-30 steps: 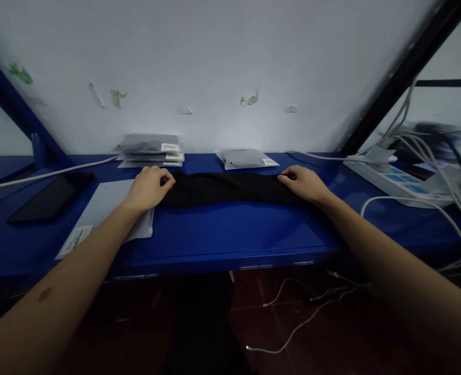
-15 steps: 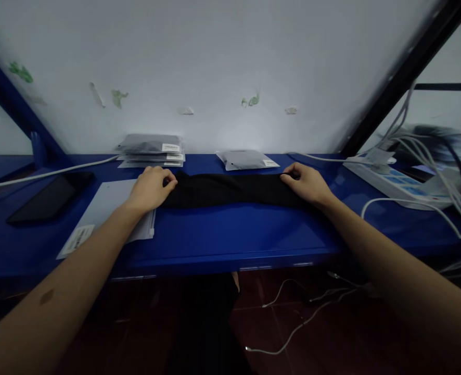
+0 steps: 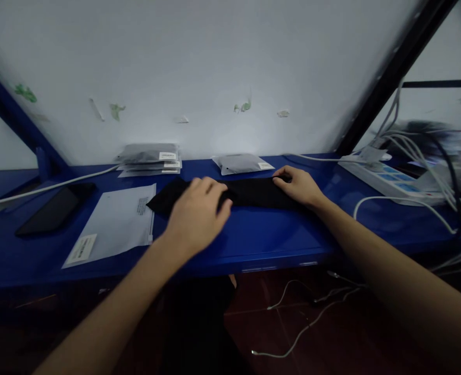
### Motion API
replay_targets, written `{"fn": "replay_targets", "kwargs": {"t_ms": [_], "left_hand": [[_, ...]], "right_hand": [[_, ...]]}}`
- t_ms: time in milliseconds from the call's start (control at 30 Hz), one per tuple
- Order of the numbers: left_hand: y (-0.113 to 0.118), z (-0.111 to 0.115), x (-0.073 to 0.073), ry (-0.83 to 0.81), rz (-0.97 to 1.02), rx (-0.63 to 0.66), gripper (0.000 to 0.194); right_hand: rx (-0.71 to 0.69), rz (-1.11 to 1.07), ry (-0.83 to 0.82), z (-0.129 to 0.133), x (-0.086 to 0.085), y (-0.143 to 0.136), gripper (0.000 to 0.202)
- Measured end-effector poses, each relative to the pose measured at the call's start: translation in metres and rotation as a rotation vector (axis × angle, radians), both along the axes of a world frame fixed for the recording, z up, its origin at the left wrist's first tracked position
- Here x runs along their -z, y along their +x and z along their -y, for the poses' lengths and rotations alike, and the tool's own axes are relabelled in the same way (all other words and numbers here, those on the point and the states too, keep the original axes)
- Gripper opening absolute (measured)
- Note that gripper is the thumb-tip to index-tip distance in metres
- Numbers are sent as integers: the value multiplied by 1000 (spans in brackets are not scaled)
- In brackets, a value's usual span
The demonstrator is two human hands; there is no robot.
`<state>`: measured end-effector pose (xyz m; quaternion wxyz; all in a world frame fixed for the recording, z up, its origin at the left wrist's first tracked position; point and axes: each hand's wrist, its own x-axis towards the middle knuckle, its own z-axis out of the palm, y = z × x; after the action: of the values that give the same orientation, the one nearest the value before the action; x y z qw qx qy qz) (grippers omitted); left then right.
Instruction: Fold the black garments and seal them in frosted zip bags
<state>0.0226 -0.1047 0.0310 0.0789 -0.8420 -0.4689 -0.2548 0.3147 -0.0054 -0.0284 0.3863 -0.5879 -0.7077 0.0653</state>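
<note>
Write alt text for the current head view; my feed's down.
A person's left hand lies over a long black cloth strip on a glossy blue table, with the right hand at its right end. A flat, translucent zip bag lies to the left; a stack of grey packets and one single packet sit behind.

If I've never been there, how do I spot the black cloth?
Find the long blue table. On it, the left hand and right hand touch one long strip: the black cloth. Unlike the pale bag and dark slab left of it, it's soft-looking fabric.
</note>
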Motion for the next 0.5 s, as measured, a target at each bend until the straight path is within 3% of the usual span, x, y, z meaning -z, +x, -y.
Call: {"fn": "replay_targets", "kwargs": {"t_ms": [100, 200, 367, 500], "left_hand": [[24, 16, 19, -153, -77, -12, 41], [29, 18, 33, -185, -80, -50, 40], [26, 17, 36, -172, -86, -44, 42], [27, 17, 35, -160, -72, 8, 39]], "right_hand": [[-10, -23, 8, 0, 0, 1, 21], [-30, -88, 8, 0, -1, 1, 24], [-49, -391, -90, 6, -7, -6, 33], [-6, -613, -214, 23, -24, -7, 39]]}}
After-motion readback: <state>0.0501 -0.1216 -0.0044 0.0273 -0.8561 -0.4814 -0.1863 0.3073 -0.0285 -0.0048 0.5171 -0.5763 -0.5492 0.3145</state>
